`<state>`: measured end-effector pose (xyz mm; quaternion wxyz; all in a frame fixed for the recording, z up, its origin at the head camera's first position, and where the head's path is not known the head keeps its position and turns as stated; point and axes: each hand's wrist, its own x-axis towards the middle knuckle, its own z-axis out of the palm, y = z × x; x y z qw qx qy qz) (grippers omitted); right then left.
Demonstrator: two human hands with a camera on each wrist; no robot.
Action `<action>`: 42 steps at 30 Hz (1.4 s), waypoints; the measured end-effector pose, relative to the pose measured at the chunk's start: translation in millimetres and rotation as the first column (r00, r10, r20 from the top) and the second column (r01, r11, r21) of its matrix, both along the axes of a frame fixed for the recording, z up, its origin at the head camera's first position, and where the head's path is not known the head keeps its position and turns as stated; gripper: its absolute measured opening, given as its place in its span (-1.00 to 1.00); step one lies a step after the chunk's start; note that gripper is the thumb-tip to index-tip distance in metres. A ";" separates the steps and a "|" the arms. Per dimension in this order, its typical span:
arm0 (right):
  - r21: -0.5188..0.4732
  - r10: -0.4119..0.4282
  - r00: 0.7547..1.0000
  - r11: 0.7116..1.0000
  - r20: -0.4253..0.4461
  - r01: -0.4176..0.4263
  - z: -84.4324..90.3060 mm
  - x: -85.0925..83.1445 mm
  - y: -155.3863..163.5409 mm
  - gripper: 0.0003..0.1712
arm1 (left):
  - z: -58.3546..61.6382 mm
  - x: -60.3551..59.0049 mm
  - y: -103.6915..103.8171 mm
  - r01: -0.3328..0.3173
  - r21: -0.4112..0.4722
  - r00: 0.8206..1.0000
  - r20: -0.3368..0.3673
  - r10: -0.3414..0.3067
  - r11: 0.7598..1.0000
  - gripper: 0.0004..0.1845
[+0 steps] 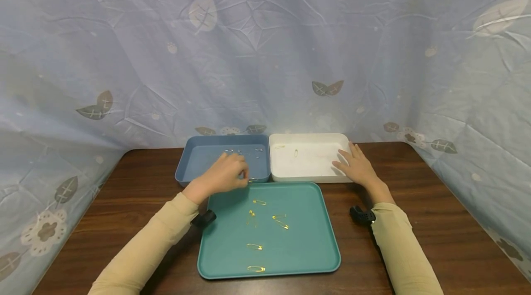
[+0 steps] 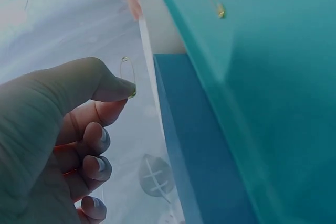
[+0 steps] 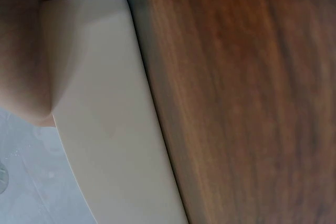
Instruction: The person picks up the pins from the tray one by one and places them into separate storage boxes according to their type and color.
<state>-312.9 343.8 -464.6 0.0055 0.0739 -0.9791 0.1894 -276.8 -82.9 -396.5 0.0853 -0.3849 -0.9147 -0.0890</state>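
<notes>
My left hand (image 1: 227, 173) hangs over the front right part of the blue tray (image 1: 195, 159). Its thumb and index finger pinch a gold safety pin (image 2: 132, 93), which sticks out past the fingertips in the left wrist view. Several silver safety pins (image 1: 258, 150) lie in the blue tray. On the right, my right hand (image 1: 360, 169) rests at the right end of the white tray (image 1: 304, 178), fingers spread over its rim. Two gold safety pins lie in the white tray, one (image 1: 296, 153) near its middle. The right wrist view shows mostly the tray's outer wall.
A teal tray (image 1: 307, 239) sits in front of both smaller trays, with several gold safety pins (image 1: 256, 268) scattered on it. All stand on a dark wooden table (image 1: 435, 221). A patterned cloth (image 1: 269, 55) hangs behind and at the sides.
</notes>
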 end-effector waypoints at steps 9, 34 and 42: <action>0.010 -0.002 1.000 1.000 -0.013 0.002 1.4 0.3 -1.0 -0.17 | 12.8 -17.4 25.6 0.020 -0.020 1.000 -0.014 -0.021 1.000 -0.92; 0.002 0.004 1.000 1.000 -0.003 -0.004 -1.2 0.8 -0.5 -0.17 | 32.1 -54.3 92.2 0.005 -0.023 0.999 0.052 -0.004 1.000 -0.90; 0.010 0.003 1.000 1.000 -0.006 -0.003 0.8 1.7 -0.6 -0.18 | 29.9 -71.5 105.3 -0.044 -0.009 0.997 0.056 0.045 0.999 -0.89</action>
